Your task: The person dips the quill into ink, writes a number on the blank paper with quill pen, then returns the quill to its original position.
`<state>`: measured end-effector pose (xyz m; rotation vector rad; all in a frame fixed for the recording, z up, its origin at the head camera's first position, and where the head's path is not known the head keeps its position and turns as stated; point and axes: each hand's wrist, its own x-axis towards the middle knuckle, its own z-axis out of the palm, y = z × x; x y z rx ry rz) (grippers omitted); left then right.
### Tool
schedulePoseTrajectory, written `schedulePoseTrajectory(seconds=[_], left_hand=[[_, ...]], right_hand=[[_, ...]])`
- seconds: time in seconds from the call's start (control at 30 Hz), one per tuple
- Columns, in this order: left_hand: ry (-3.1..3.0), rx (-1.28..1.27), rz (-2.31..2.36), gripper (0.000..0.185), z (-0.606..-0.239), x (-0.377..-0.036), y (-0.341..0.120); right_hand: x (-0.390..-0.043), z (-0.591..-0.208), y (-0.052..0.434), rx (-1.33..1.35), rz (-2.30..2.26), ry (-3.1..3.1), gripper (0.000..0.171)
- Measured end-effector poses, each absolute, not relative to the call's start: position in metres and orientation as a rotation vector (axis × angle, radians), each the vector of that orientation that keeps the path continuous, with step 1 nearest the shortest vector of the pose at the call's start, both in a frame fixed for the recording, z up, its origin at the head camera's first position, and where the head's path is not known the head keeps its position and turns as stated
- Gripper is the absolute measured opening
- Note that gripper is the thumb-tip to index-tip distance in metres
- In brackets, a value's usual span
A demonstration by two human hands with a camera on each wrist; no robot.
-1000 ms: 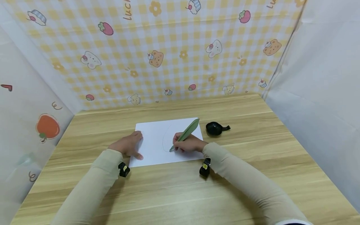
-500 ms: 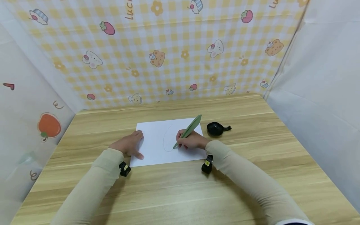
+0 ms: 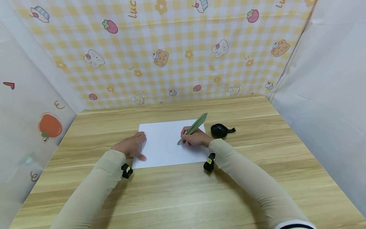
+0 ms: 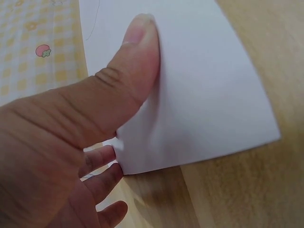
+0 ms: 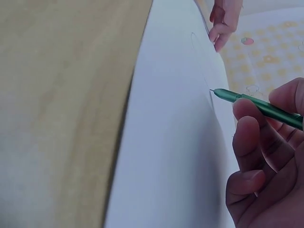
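1. readable writing: only "luc" at the top edge of the checked yellow backdrop (image 3: 160, 47), cut off by the frame. no brand or label legible on the pen, the paper or the wrist units.
2. right hand (image 3: 197, 138): fingers curled, pinching a green leaf-shaped pen (image 3: 193, 128) near its lower end. pen tilted, flat leaf end pointing up and away, tip down on the white paper (image 3: 160, 149).
3. left hand (image 3: 130, 147): fingers straight and a bit spread, lying flat on the paper's left edge, thumb pressed onto the sheet.
4. paper lies flat mid-surface on the wooden surface (image 3: 183, 197), between the two hands. a faint thin oval line (image 3: 169, 141) runs on it just left of the pen tip.
5. black rounded object with a short tail (image 3: 220, 130) sits on the surface just right of the paper, apart from the right hand.
6. head view only: backdrop print, black object, both beige sleeves, black wrist units.
7. left wrist view only: thumb (image 4: 135, 61) flat on the sheet, other fingertips at the paper's near corner.
8. right wrist view only: fine pen tip (image 5: 214, 91) touching the drawn line; left fingers visible at the far edge of the sheet.
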<state>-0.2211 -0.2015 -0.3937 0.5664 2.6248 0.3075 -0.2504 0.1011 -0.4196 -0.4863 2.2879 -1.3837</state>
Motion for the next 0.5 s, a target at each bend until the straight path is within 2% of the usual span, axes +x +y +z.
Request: schedulePoseTrajectory(seconds=[0.5], left_hand=[[2.630,0.529,0.295,0.104,-0.395,-0.223,-0.202]], right_hand=[[-0.264,-0.423,0.089,-0.405,-1.408,2.331,0.010]])
